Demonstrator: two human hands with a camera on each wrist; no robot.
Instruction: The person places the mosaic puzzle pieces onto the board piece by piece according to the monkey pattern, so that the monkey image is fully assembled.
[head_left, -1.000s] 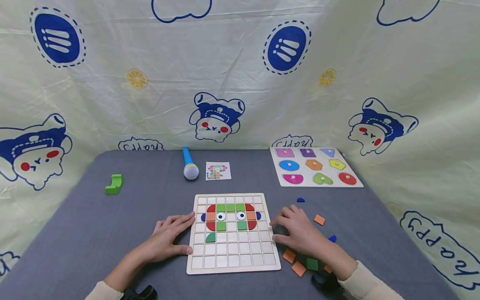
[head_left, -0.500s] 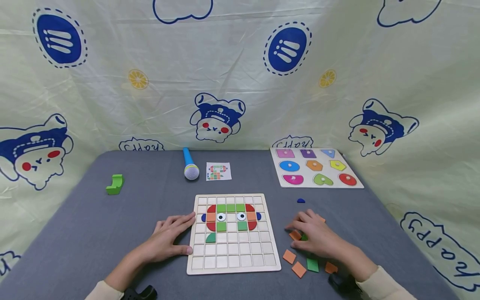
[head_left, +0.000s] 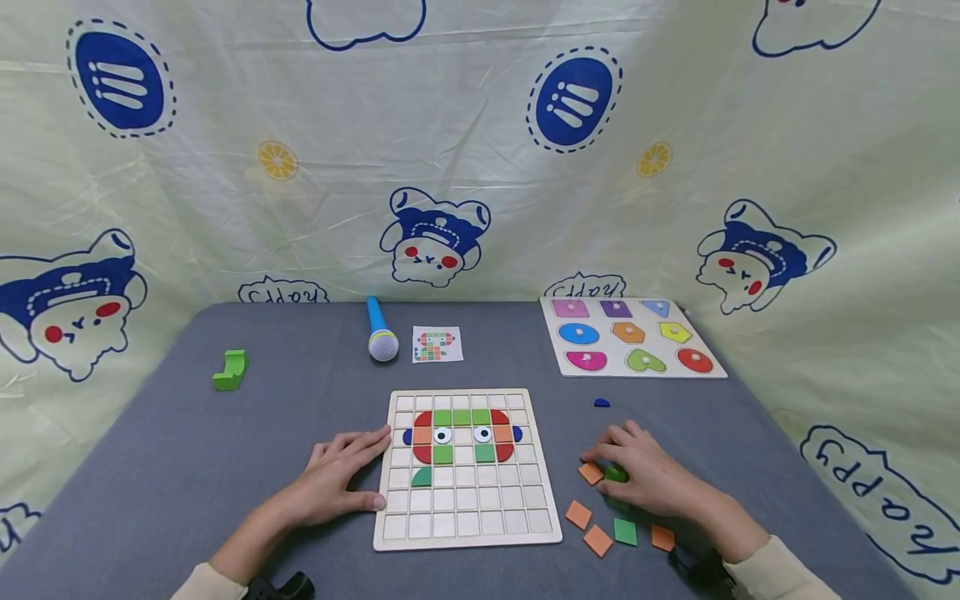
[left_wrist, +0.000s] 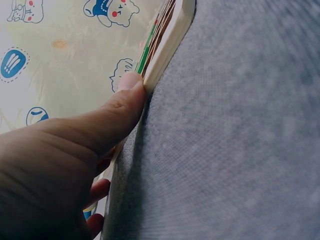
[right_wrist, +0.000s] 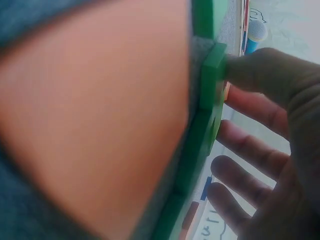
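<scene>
My left hand (head_left: 339, 473) rests against the left edge of a wooden grid board (head_left: 467, 523), its fingers fairly straight. The thumb (left_wrist: 131, 82) touches the rim in the left wrist view. On the board, coloured tiles form a face with two eye tiles (head_left: 482, 433), and a green quarter-round tile (head_left: 422, 477) lies below. My right hand (head_left: 648, 472) is over loose tiles right of the board, fingers spread. Beneath it show a green tile (head_left: 617, 473) and an orange tile (head_left: 591, 473). In the right wrist view the thumb meets a green tile (right_wrist: 212, 75); other fingers hang beside it.
Several more orange tiles (head_left: 597, 541) and a green square tile (head_left: 625, 532) lie nearer the front. A blue half-round tile (head_left: 602, 402) is behind. Farther back are a pattern card (head_left: 437, 344), a toy microphone (head_left: 382, 342), a shape board (head_left: 633, 336) and a green block (head_left: 230, 370).
My right hand has drawn away from the board's right edge, moving right onto the loose tiles. The left hand and the tiles on the board look the same.
</scene>
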